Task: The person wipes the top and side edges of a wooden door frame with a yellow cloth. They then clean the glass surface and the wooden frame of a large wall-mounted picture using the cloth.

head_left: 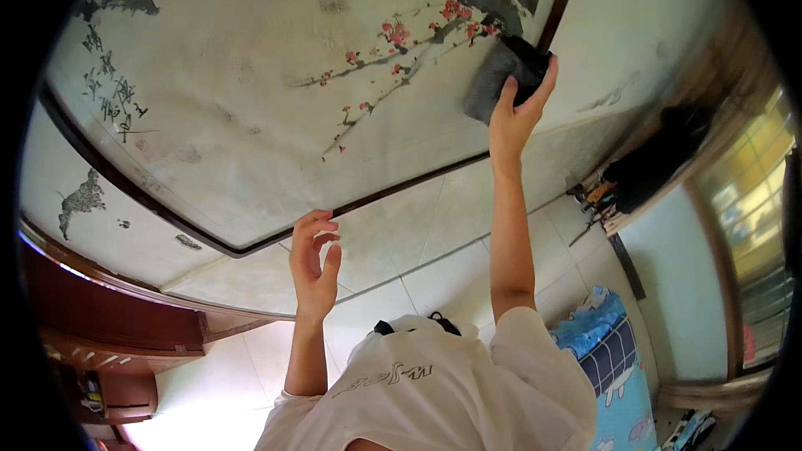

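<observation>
A large framed painting [251, 58] of dark branches with red blossoms covers the wall before me. My right hand [516, 117] grips a grey and black cleaning pad [491, 83], fuzzy on its grey side, at the painting's right part, next to the dark frame [401, 192]. The thumb lies over the pad, and the other fingers are round its black side. Whether the pad is a cloth or a sponge, I cannot tell. Holding nothing, my left hand [314, 266] is raised near the frame's lower edge, its fingers loosely bent and apart.
Pale tiles [443, 284] run along the lower wall and floor. A bed with blue patterned bedding [614, 359] stands at the lower right. Black cloth [664, 159] hangs above small items beside a window [756, 200]. Dark red wooden furniture [109, 309] is at the left.
</observation>
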A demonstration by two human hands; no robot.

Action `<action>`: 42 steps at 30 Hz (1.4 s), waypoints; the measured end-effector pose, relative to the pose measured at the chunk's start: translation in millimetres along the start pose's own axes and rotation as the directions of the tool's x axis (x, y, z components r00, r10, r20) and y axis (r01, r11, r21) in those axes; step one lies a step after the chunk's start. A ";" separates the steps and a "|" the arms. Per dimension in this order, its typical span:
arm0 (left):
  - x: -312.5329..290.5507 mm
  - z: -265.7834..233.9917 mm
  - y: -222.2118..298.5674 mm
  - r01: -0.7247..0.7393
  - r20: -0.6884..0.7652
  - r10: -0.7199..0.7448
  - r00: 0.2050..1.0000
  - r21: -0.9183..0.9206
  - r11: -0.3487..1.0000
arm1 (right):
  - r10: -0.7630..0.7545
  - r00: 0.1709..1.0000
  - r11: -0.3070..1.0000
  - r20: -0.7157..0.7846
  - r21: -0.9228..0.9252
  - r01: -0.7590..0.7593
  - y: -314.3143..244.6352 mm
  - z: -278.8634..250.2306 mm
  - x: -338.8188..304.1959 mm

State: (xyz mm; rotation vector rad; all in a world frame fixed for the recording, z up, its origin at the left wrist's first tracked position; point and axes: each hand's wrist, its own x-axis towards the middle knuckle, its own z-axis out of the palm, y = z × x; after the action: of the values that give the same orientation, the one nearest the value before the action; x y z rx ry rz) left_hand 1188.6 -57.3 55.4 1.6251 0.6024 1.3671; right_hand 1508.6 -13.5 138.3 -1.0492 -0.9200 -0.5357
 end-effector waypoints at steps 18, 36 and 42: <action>38.0 5.2 6.2 -0.184 -0.191 0.428 0.883 0.699 0.691 | -0.529 0.822 0.849 -0.211 -0.156 0.505 -14.2 39.4 198.0; 80.1 7.5 -7.8 0.023 -0.231 0.386 0.893 0.881 0.473 | -0.606 0.793 0.795 0.069 0.014 0.606 -136.2 91.5 254.9; 75.1 0.0 -8.8 0.087 -0.261 0.356 0.897 0.895 0.438 | -0.756 0.624 0.630 0.200 -0.040 0.776 -143.2 136.3 118.1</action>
State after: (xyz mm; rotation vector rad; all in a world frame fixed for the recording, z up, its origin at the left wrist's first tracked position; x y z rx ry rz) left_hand 1210.5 8.3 85.9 2.2351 1.7484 1.6537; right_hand 1411.0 53.6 335.7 -0.7662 -1.5160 -1.2564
